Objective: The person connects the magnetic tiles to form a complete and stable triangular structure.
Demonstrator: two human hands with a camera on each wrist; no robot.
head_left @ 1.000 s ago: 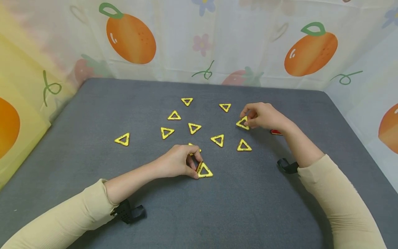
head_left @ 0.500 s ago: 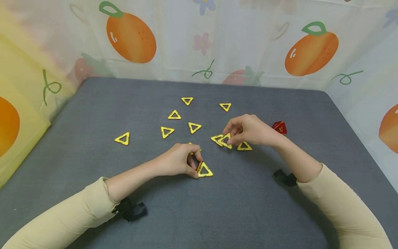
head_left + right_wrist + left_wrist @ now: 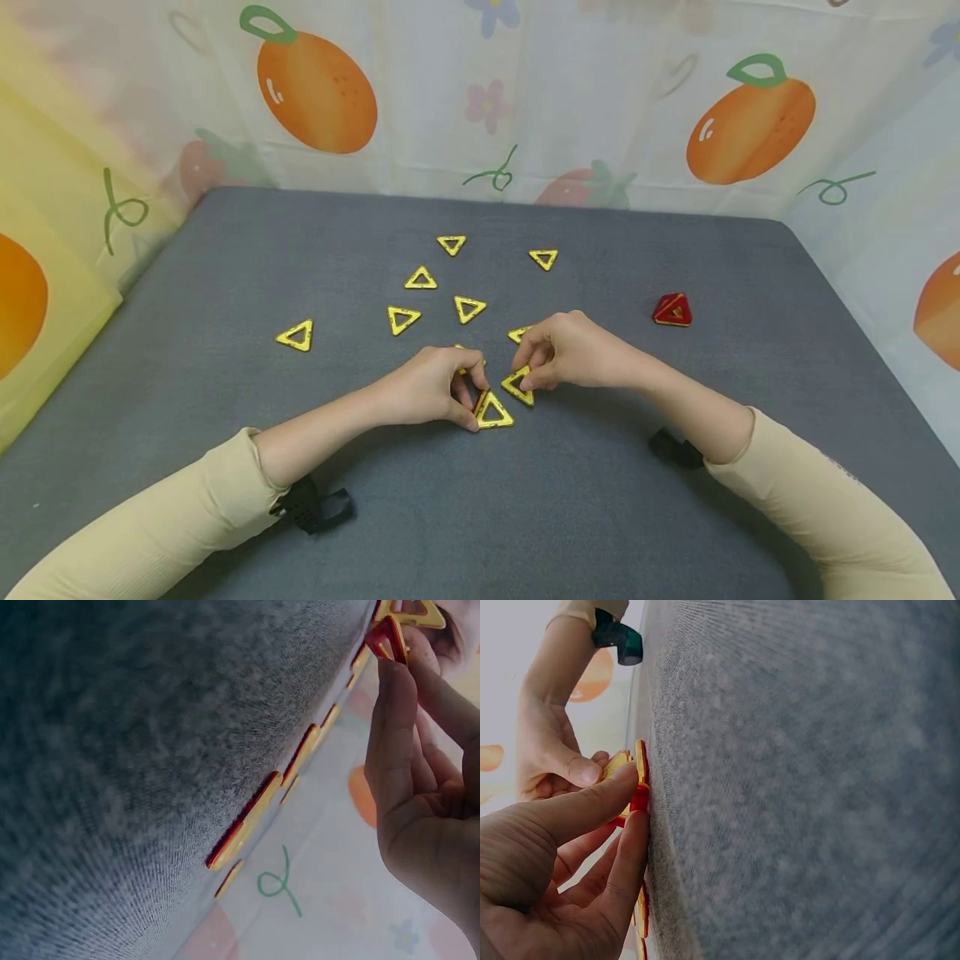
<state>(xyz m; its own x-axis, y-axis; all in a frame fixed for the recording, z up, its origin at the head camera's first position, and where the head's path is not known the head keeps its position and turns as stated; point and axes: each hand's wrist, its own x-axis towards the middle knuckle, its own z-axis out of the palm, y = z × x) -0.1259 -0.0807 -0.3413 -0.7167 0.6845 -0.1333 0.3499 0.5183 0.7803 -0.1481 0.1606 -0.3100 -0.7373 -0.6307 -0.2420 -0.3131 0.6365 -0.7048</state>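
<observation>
My left hand (image 3: 431, 387) stays low over the table, pinching a yellow triangle tile (image 3: 495, 422) between thumb and fingers. A second tile stands tilted along its left edge, mostly hidden by the fingers; red shows at the fingertips in the left wrist view. My right hand (image 3: 577, 350) pinches another yellow triangle tile (image 3: 517, 392) just right of that pair, raised at an angle. In the right wrist view this tile (image 3: 397, 637) shows a red side. One loose tile (image 3: 482, 362) peeks out behind my left hand, and another (image 3: 516, 334) is partly covered by my right.
Several loose yellow triangle tiles lie flat across the middle and back, one (image 3: 309, 336) far to the left. A small red pyramid (image 3: 672, 311) stands at the right. A printed curtain (image 3: 420, 100) hangs behind the grey table (image 3: 480, 517).
My right hand has carried its tile left and toward me, up beside the pair in my left hand. The red pyramid has come out from behind my right arm. My left hand stays put.
</observation>
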